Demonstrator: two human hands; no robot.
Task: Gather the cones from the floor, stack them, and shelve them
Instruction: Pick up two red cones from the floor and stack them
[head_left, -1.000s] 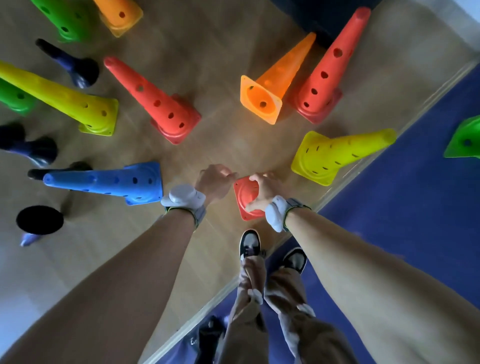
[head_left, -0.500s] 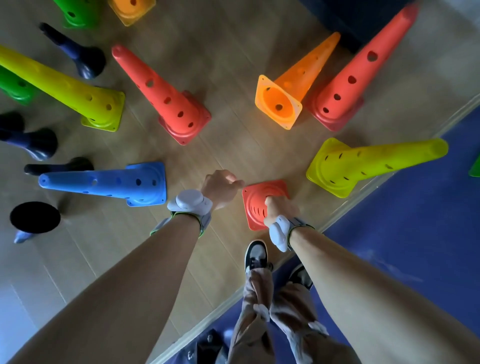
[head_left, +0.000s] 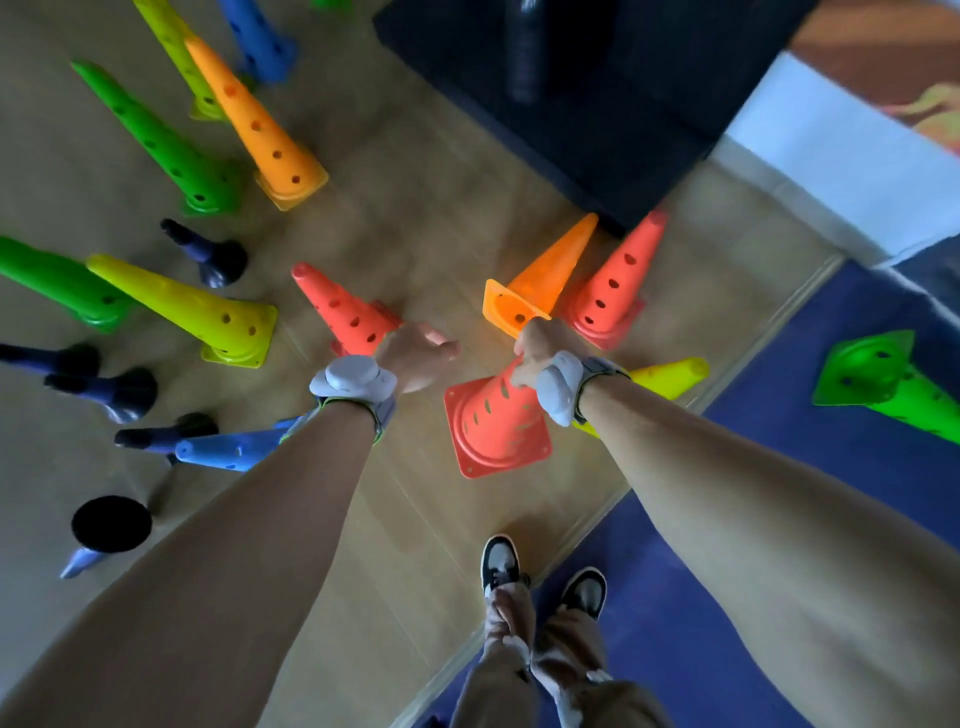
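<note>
My right hand (head_left: 540, 345) grips the tip of a red perforated cone (head_left: 493, 421) and holds it up off the wooden floor, base toward me. My left hand (head_left: 415, 353) hovers loosely curled beside it, holding nothing. Behind my left hand stands another red cone (head_left: 343, 312). A fallen orange cone (head_left: 535, 280) and an upright red cone (head_left: 613, 291) lie just beyond my right hand. A yellow cone (head_left: 670, 374) lies under my right wrist.
Yellow (head_left: 208, 317), green (head_left: 166, 145), orange (head_left: 260, 130) and blue (head_left: 234, 447) cones crowd the left floor with dark blue cones (head_left: 208, 254). A green cone (head_left: 883, 379) lies on the blue mat (head_left: 779, 519). A black box (head_left: 571, 93) stands ahead. My feet (head_left: 540, 571) straddle the mat edge.
My right hand has lifted the red cone by its tip from the floor; it now hangs higher, base toward me. My left hand has let go. The view rose and tilted forward.
</note>
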